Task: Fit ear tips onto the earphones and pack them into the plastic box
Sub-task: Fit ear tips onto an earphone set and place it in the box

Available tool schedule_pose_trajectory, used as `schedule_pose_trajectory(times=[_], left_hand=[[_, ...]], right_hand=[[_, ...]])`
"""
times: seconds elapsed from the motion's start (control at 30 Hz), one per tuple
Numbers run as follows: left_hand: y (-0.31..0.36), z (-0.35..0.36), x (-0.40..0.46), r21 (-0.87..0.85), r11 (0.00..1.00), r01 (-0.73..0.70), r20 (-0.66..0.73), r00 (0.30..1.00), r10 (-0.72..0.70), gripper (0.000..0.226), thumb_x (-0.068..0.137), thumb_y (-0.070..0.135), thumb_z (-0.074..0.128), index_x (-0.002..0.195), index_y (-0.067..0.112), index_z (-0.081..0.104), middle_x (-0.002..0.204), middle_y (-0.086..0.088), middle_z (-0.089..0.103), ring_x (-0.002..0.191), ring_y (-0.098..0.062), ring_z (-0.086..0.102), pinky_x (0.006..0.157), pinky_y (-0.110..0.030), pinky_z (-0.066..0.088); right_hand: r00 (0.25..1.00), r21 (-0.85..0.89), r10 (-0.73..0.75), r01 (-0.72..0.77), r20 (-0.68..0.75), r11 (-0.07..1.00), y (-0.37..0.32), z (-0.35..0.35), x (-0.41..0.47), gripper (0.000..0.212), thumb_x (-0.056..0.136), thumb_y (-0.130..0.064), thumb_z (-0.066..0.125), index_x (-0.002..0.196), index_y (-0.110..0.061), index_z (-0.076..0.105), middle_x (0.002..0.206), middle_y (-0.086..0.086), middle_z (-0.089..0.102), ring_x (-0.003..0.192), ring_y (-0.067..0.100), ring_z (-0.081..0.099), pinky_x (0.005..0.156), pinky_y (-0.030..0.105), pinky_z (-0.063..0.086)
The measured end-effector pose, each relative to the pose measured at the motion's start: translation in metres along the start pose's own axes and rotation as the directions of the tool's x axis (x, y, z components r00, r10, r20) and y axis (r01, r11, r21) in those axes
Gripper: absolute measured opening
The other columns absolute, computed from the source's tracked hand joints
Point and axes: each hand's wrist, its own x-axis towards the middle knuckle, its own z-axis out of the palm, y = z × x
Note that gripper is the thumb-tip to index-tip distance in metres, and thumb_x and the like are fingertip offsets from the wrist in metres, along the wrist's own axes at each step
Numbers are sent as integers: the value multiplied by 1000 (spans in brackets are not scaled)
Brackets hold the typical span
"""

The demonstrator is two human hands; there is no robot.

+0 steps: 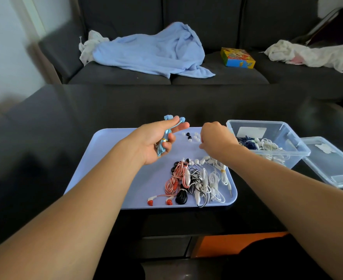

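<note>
My left hand (pixel 158 140) grips a bundled pair of light blue earphones (pixel 167 134), whose two buds stick out past my fingertips above the lilac tray (pixel 114 150). My right hand (pixel 217 138) hovers knuckles-up over the loose black and white ear tips (pixel 190 136) at the tray's far side; its fingers are curled downward and whatever they hold is hidden. Several bundled earphones (pixel 195 178), red, black and white, lie at the tray's near right. The clear plastic box (pixel 283 134) to the right holds dark blue and white earphones.
The box's clear lid (pixel 332 162) lies flat on the dark table to the right of the box. Behind the table is a grey sofa with a blue blanket (pixel 152 51), a colourful carton (pixel 237 57) and white cloths.
</note>
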Motion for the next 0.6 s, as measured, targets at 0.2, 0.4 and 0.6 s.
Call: schedule_pose_trajectory(times=[0.2,0.4,0.6], left_hand=[[0,1,0,75,997,-32,1,999,32,10,94,20,67,104,19,69,88,6,75,45,-2,38,39,-9,29],[-1,-1,0,161,984,-82,25,997,79,15,92,17,69,106,22,73,86,4,71,49,-3,38,40,-11,31],[-1,-1,1,200,975,-97,11,995,97,18,95,11,64,108,20,74,86,4,64,47,-3,38,40,-12,30]], right_hand=[[1000,-12,5,-5,3,1000,-2,2,-1,20,91,-11,71,111,-9,65,90,7,62,77,21,59,73,31,54],[1000,28,14,-14,-4,999,-2,1,-3,19,91,-4,68,110,-7,66,85,6,56,77,20,60,75,31,56],[987,728,141,-39,-80,684,-3,-25,-3,9,89,-5,72,96,-10,75,85,6,74,73,16,70,68,24,56]])
